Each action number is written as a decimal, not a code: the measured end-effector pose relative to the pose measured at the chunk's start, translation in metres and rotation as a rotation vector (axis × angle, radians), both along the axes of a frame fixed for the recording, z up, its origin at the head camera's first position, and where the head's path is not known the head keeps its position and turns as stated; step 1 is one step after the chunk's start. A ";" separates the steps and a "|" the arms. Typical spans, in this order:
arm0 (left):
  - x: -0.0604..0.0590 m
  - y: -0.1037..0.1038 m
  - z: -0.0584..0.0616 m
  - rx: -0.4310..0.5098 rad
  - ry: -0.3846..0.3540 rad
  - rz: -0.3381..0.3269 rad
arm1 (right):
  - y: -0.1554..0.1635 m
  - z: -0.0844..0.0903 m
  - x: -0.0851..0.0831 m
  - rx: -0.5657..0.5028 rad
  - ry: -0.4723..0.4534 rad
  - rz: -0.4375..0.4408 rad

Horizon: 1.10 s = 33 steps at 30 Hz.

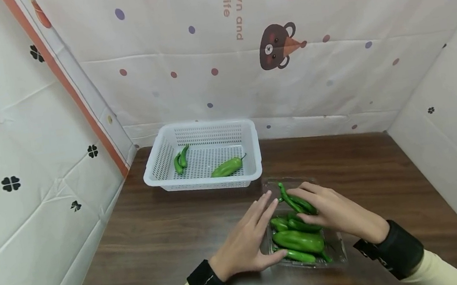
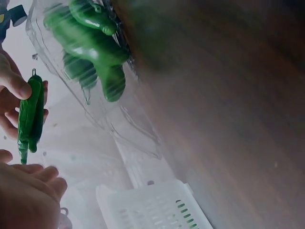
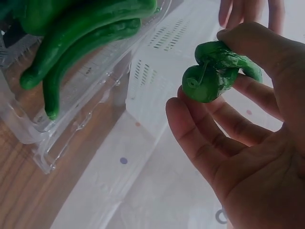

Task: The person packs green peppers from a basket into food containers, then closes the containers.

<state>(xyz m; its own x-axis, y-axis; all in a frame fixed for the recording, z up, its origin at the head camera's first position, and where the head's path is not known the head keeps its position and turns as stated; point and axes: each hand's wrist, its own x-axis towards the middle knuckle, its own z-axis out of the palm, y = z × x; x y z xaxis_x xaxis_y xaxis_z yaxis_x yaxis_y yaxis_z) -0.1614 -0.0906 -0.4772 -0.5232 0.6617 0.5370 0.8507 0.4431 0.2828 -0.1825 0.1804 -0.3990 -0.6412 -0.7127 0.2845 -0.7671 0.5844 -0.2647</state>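
A clear plastic tray (image 1: 336,249) on the brown table holds several green peppers (image 1: 298,241). My right hand (image 1: 306,205) pinches two slim green peppers (image 1: 297,202) between thumb and fingers, just above the tray's far end. In the right wrist view the held peppers (image 3: 217,71) show stem-end on, with the tray (image 3: 62,138) to the left. My left hand (image 1: 263,219) lies with straight fingers against the tray's left side and holds nothing. From the left wrist, the held peppers (image 2: 29,114) hang beside the tray (image 2: 119,129).
A white perforated basket (image 1: 252,158) stands behind the tray at the table's far left, with two small peppers (image 1: 180,160) and one larger pepper (image 1: 227,167) inside. Patterned cloth walls enclose the table on three sides. Bare brown tabletop (image 1: 158,236) lies left of the hands.
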 end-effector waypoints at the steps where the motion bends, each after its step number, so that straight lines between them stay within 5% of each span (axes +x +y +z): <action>1: 0.001 0.000 0.000 -0.006 -0.012 -0.006 | 0.000 0.000 0.001 0.001 0.000 -0.001; 19: 0.005 -0.003 -0.010 -0.050 -0.158 -0.025 | -0.002 -0.012 0.028 0.024 -0.120 0.001; 27: 0.004 -0.004 -0.012 -0.110 -0.158 -0.001 | -0.008 -0.020 0.040 0.050 -0.018 0.036; 33: 0.004 -0.005 -0.014 -0.126 -0.204 -0.004 | -0.010 -0.022 0.047 0.090 -0.025 0.008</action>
<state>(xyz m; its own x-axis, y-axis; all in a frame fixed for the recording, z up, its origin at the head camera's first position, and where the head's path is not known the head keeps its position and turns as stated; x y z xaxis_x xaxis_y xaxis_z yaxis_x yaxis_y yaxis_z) -0.1578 -0.0955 -0.4909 -0.6099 0.7191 0.3330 0.7832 0.4828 0.3918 -0.1353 0.1706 -0.4208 -0.6415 -0.7399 0.2026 -0.7656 0.6006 -0.2305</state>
